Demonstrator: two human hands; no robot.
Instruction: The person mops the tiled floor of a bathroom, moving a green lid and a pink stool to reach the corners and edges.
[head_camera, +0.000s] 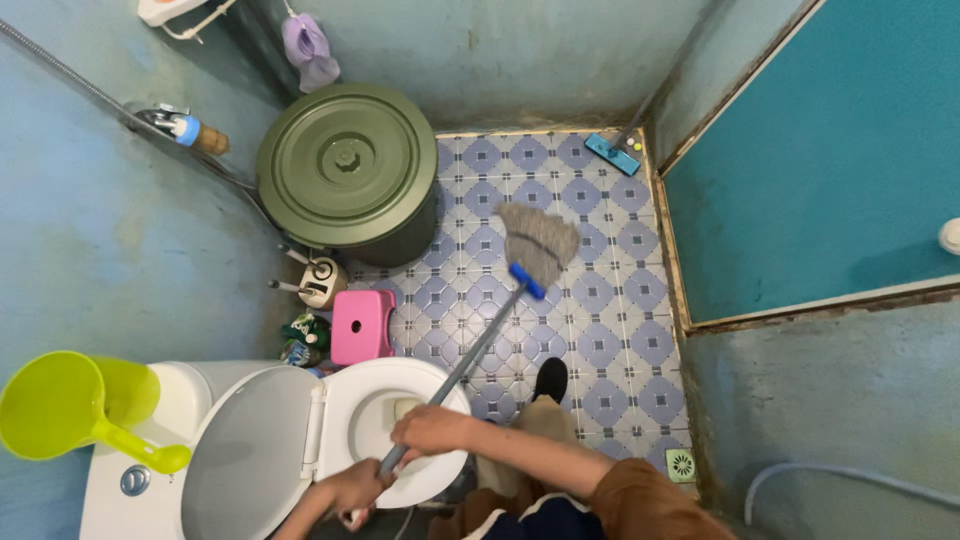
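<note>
I hold a mop with both hands over the white toilet bowl (440, 478). My right hand (432, 428) grips the grey metal handle (480, 340) partway up; a brown sleeve covers that arm. My left hand (350, 492) is shut on the handle's lower end, just in front of the bowl. The handle slants up and right to a blue socket and the grey string mop head (540, 238), which rests on the blue patterned floor tiles (610, 340). My dark-socked foot (550, 380) stands on the tiles beside the toilet.
The toilet lid (250, 450) is raised, with a lime green scoop (60, 405) on the tank. A big green lidded bin (347, 165), pink stool (362, 325), brush holder (322, 283) and bottles (303, 340) line the left wall. A teal door (830, 150) stands right, a floor drain (681, 464) and hose (850, 482) near it, a blue flat mop (612, 153) in the corner.
</note>
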